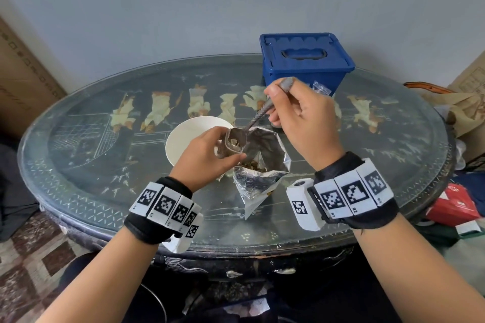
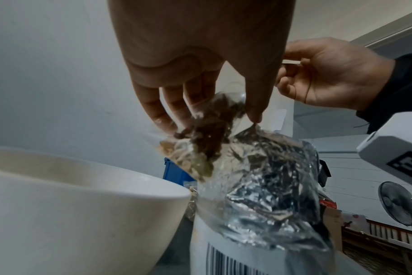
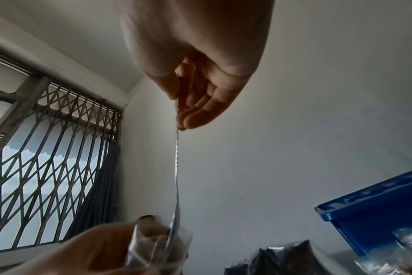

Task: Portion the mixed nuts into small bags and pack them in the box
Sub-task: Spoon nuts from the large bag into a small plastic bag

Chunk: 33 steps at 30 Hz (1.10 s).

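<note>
Hands work above a dark oval table. The left hand pinches the mouth of a small clear bag, fingers and thumb curled round its rim, keeping it spread just above the opened foil pouch of mixed nuts. The right hand grips a metal spoon by its handle, its bowl dipped inside the small bag. Nuts already show in the bag. A white bowl stands just beside the pouch; the blue box sits closed at the far edge. To do this well, tip the spoon slowly, keep the bag's mouth wide and directly over the pouch so spills fall back in.
</note>
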Available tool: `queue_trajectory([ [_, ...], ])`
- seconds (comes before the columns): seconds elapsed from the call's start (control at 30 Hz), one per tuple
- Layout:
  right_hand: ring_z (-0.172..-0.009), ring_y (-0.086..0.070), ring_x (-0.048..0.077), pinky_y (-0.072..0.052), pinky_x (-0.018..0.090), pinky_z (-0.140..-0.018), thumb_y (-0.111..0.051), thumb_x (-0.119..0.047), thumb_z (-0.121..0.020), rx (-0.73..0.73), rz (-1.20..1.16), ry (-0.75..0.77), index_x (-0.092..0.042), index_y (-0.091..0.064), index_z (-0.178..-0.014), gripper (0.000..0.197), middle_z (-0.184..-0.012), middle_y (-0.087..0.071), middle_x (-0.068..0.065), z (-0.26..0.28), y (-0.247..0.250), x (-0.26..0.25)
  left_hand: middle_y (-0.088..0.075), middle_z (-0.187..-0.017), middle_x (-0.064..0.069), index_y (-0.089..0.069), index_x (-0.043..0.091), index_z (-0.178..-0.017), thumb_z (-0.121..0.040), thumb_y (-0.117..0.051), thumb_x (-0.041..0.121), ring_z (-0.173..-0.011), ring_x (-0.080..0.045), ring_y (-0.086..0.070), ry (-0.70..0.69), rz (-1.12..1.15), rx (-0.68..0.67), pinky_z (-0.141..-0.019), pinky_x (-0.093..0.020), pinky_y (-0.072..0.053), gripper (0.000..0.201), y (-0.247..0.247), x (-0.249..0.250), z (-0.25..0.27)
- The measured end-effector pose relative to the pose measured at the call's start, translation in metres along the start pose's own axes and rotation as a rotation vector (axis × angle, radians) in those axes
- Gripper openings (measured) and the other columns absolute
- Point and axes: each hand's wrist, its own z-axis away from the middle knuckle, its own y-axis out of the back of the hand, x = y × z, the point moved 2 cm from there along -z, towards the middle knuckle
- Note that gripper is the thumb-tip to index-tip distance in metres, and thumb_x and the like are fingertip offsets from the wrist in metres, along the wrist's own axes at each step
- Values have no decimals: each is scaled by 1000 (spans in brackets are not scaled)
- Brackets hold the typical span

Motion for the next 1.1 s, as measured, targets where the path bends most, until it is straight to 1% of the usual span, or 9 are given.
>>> queue_trajectory([
  [0.07,-58,-63,7,-54,39,-50,-47,-24,-94,6,-34,-12,-4,-65,-90,28,-66,-64,2,-1,3,0,-57,-93,5,-58,8,-106,-74,-76,30,-86,-11,-52,31,-4,-1,-67,-13,-33,43,-1,-7,2],
  [0.2,-58,-62,8,-55,31,-53,-46,-22,-95,56,-73,-17,-8,-63,-93,23,-67,-62,-1,-1,13,0,-60,-91,5,-58,12,-104,-75,-75,31,-87,-14,-57,62,36,-1,-71,-25,-46,39,0,-15,4],
  [0.3,-57,-60,5,-53,25,-55,-44,-24,-95,158,-70,-46,-14,-60,-92,19,-68,-59,-10,2,24,8,-59,-92,6,-59,12,-102,-76,-75,28,-88,-14,-56,66,58,26,-71,-22,-45,35,0,-17,7],
  [0.4,-57,-59,7,-53,27,-55,-43,-28,-95,223,7,-85,-15,-58,-88,21,-64,-58,-5,9,31,21,-59,-94,7,-58,15,-103,-76,-74,30,-88,-12,-55,90,74,40,-68,-14,-41,34,-3,-19,10],
  [0.57,-53,-61,23,-47,34,-51,-48,-27,-95,20,187,-132,-7,-62,-81,29,-59,-62,9,33,14,40,-59,-96,7,-58,15,-106,-77,-72,33,-89,-12,-55,114,95,41,-71,-21,-41,37,-12,-18,16],
  [0.73,-59,-64,21,-51,34,-57,-52,-17,-94,-167,231,-85,-5,-68,-89,20,-64,-66,7,54,-12,51,-60,-98,9,-57,16,-107,-78,-70,35,-87,-10,-53,115,89,11,-66,-12,-38,37,-17,-19,16],
  [0.8,-57,-62,21,-47,33,-57,-50,-16,-94,-225,247,-64,-7,-67,-88,21,-62,-64,6,59,-18,52,-60,-100,7,-57,15,-109,-79,-69,36,-89,-11,-53,113,85,-1,-67,-15,-38,38,-17,-19,15],
  [1.0,-50,-55,20,-47,38,-52,-51,-15,-94,-287,329,-127,-8,-64,-82,19,-56,-60,5,63,-25,54,-60,-102,8,-57,15,-112,-80,-68,35,-90,-10,-53,113,82,-15,-66,-10,-35,39,-17,-21,15],
  [1.1,-57,-64,26,-46,39,-48,-49,-17,-95,-294,313,-198,-6,-60,-76,24,-54,-58,8,63,-25,53,-59,-102,8,-57,15,-111,-80,-68,35,-90,-11,-53,113,90,-18,-67,-10,-36,39,-18,-20,15],
])
